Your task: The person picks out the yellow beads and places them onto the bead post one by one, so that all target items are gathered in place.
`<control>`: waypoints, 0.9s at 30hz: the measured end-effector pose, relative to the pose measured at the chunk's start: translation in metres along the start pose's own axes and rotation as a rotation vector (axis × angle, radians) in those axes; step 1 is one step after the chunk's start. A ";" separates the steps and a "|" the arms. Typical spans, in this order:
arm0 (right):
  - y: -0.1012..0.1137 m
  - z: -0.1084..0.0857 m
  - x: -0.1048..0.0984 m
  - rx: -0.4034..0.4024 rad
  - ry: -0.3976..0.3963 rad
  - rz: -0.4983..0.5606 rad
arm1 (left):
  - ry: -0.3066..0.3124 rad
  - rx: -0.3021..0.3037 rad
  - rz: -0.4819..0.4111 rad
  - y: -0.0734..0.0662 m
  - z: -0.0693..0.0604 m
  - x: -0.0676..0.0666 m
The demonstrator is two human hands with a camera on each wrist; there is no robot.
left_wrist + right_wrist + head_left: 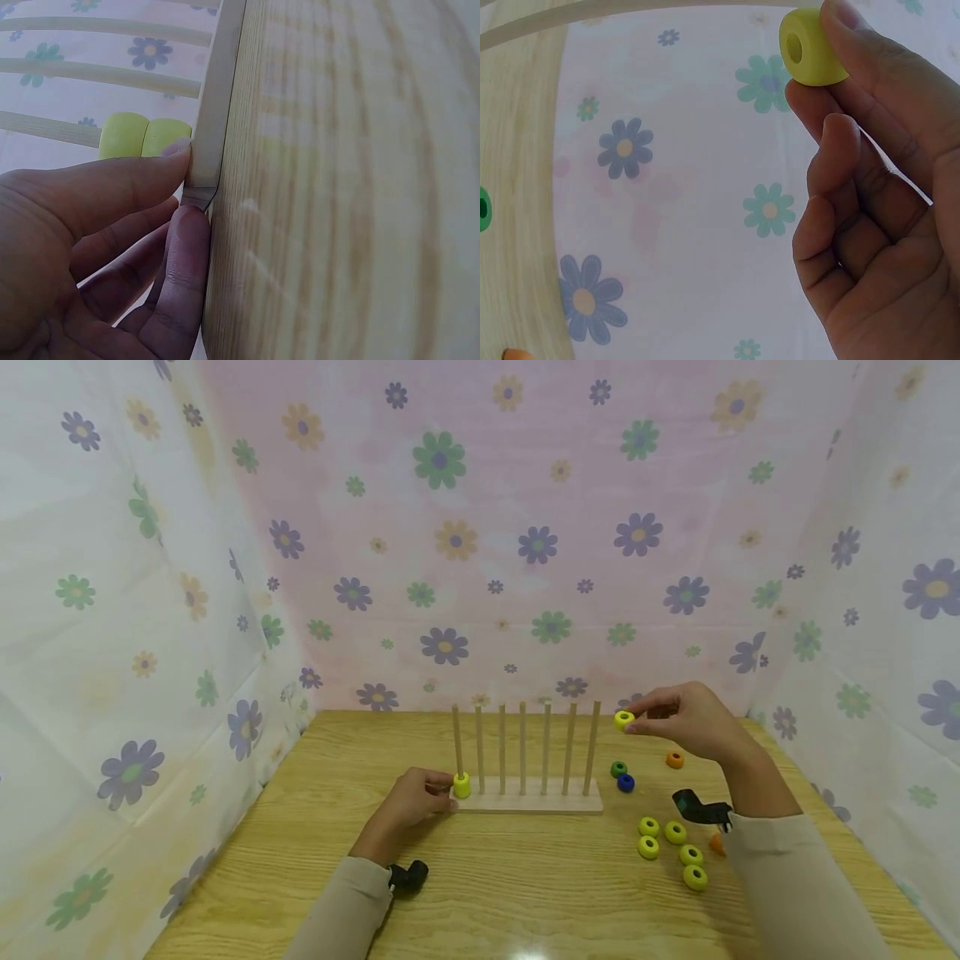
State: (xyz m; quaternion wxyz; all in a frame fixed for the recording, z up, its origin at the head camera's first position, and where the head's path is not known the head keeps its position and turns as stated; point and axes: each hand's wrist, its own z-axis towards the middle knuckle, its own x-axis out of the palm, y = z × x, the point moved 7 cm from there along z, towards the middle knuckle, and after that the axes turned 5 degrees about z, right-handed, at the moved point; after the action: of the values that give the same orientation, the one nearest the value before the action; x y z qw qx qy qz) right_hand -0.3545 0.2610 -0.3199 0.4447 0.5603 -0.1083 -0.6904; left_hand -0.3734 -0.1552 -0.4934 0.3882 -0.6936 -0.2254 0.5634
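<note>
My right hand (699,723) pinches a yellow bead (623,720) between thumb and fingers, in the air to the right of the pegs. Its hole shows in the right wrist view, where the bead (810,52) sits at the fingertips. A wooden peg rack (525,805) with several upright dowels stands on the table. Two yellow beads (142,136) are stacked on its leftmost dowel, at the base. At the rack's left end, my left hand (414,797) grips the corner of the base, thumb on one face and a finger against the end.
Several loose yellow beads (691,855) lie at the right of the wooden table (495,885). Behind them are a green bead (618,769), a blue bead (626,783) and an orange bead (675,760). Another orange bead (717,844) is partly hidden by the right sleeve. Flowered cloth (510,585) surrounds the table.
</note>
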 end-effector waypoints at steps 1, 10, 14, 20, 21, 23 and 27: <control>0.001 0.001 0.000 -0.005 -0.002 0.002 | 0.000 -0.001 0.000 0.000 0.000 0.000; 0.007 0.007 0.001 -0.031 -0.004 -0.041 | 0.000 0.000 -0.003 -0.002 -0.002 0.000; 0.011 0.011 0.002 -0.039 0.007 -0.038 | -0.002 0.001 0.007 -0.003 -0.003 -0.001; 0.014 0.014 0.004 -0.024 0.022 -0.016 | 0.000 0.008 0.008 -0.002 -0.002 0.000; 0.014 0.014 0.004 -0.022 0.022 -0.013 | -0.001 0.009 0.009 -0.002 -0.002 0.000; 0.015 0.015 0.005 -0.022 0.021 -0.011 | -0.006 0.006 0.014 -0.002 -0.002 -0.001; 0.018 0.018 0.006 -0.022 0.020 0.000 | -0.010 0.012 0.020 -0.001 -0.001 -0.001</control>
State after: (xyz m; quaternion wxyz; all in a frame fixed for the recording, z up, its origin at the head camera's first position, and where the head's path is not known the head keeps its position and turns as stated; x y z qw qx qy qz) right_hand -0.3613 0.2404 -0.3059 0.4517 0.5622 -0.0964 -0.6860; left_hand -0.3722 -0.1557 -0.4916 0.3854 -0.6909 -0.2169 0.5719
